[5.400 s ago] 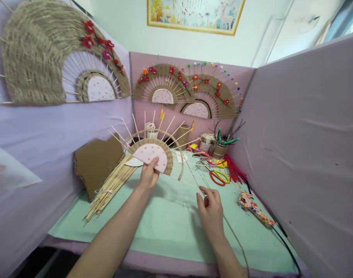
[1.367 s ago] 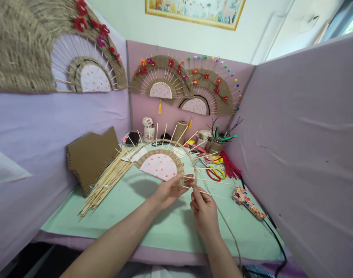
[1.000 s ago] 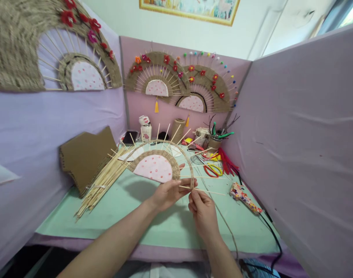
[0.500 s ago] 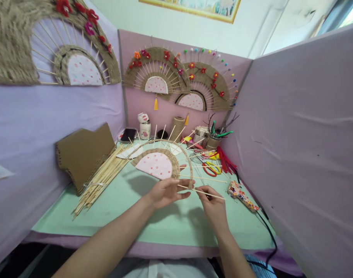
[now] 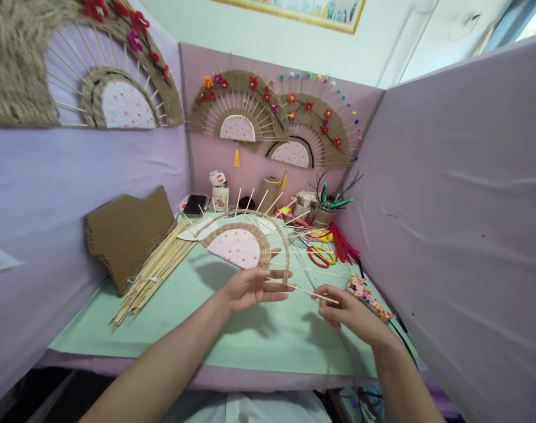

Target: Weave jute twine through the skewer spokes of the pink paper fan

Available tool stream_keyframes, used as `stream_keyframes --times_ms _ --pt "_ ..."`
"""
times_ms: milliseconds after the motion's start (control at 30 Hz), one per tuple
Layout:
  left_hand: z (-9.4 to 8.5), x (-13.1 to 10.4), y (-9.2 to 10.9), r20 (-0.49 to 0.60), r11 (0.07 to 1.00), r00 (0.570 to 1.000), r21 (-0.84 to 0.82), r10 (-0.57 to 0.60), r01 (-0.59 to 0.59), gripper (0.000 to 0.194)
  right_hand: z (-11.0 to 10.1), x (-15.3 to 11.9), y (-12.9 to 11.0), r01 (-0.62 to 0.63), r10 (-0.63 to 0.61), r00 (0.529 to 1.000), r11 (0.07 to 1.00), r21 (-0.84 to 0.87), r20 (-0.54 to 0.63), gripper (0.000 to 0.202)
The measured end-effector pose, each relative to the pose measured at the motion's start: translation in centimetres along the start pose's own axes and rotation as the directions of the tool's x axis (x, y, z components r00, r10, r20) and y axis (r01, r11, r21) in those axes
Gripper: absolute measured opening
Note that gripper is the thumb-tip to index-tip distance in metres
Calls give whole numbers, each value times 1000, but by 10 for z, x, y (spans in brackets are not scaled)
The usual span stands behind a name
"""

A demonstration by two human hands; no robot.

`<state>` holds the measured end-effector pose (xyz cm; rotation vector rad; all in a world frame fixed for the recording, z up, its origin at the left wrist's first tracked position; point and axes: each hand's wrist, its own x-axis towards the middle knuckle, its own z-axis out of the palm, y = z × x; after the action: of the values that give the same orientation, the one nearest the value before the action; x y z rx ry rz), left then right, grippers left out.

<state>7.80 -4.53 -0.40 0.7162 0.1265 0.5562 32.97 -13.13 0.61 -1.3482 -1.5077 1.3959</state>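
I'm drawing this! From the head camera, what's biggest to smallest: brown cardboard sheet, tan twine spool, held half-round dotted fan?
1. Half-round dotted fan, sticks included
2. Brown cardboard sheet
3. Tan twine spool

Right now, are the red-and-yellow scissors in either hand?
No: the scissors lie on the green table beyond the right hand, while the left hand holds the half-round woven piece.
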Motion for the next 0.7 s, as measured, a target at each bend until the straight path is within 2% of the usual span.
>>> stream_keyframes --times_ms 100,200,300,367,467,533,600,700 --pt "-4 1 4 -19 1000 1000 -16 13 -13 41 -42 -12 -20 -13 21 1000 956 -293 23 30" --pt "-5 1 7 -28 999 999 -28 16 -17 38 -70 -23 -69 63 -84 996 880 -470 -22 33" --pt "-2 0 9 -24 1000 1000 -24 9 -10 34 -65 -28 -120 186 -255 966 794 -579 -40 29" --pt "-1 -2 10 -29 1000 999 -11 22 -23 33 -48 -24 -137 261 -395 913 757 -599 -100 28" --pt "-1 -5 12 -22 998 998 11 57 -57 39 -23 -9 -129 335 -569 766 751 -569 -299 26" --pt "-3 -6 13 -3 997 997 17 76 -76 46 -16 5 -111 356 -593 678 782 -511 -435 26" --pt "-4 -7 15 9 996 996 19 93 -93 53 -15 18 -90 354 -553 638 829 -433 -536 27" --pt "-5 -8 17 22 995 994 13 103 -104 61 -16 31 -61 354 -460 643 887 -295 -612 30"
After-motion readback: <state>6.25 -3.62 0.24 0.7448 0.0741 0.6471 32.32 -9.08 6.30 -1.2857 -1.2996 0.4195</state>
